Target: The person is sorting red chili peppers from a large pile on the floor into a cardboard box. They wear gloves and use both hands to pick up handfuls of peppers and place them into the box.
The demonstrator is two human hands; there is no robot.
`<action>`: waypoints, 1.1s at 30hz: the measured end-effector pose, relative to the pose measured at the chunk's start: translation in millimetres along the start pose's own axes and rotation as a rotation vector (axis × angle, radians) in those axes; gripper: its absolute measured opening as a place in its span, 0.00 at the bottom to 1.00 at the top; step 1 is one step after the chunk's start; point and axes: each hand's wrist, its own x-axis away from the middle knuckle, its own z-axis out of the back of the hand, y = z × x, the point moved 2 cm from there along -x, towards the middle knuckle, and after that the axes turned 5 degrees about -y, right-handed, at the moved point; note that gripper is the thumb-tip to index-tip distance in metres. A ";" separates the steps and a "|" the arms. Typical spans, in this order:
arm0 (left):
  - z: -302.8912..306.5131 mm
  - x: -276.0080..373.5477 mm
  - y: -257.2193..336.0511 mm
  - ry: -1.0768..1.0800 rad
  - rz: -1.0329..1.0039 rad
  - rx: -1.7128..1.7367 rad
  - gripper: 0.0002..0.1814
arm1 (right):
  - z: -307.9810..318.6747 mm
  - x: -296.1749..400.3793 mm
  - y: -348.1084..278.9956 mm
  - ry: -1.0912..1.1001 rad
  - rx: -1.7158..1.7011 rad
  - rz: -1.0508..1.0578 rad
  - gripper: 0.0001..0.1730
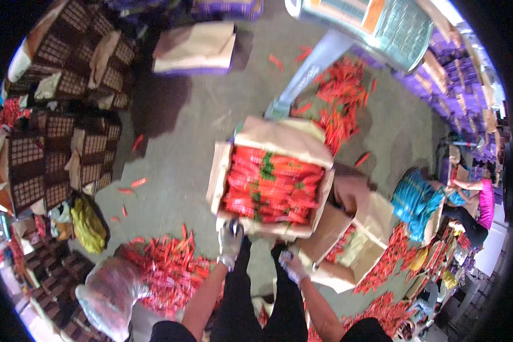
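A crate of red chili peppers (273, 186), lined with brown paper (282, 134), stands before me, with green stems or leaves among the peppers. At its near left corner is my gloved left hand (231, 239), its fingers curled against the paper edge. My gloved right hand (291, 264) is below the crate's near right side, apart from the crate and close to my leg; blur hides whether its fingers hold anything. The crate's far edge lies by the base of a platform scale's grey column (310, 70), whose display housing (367, 28) is at the top.
An open paper-lined box (346, 252) stands at the right. Loose peppers lie in heaps (171, 269) on the concrete floor. Stacked crates (47, 158) line the left, purple crates (457, 89) the right. A person in pink (487, 203) is at far right.
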 end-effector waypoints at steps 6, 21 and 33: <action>-15.5 -55.5 33.9 0.189 -0.203 0.010 0.15 | 29.8 -75.8 50.9 0.249 -0.561 0.116 0.16; -112.1 -125.9 51.0 0.288 -0.374 -0.350 0.22 | 21.1 -89.8 48.8 0.127 -0.700 0.147 0.16; -130.0 -114.7 61.3 0.217 -0.454 -0.341 0.20 | 124.4 -126.1 -27.1 0.728 -0.191 0.396 0.13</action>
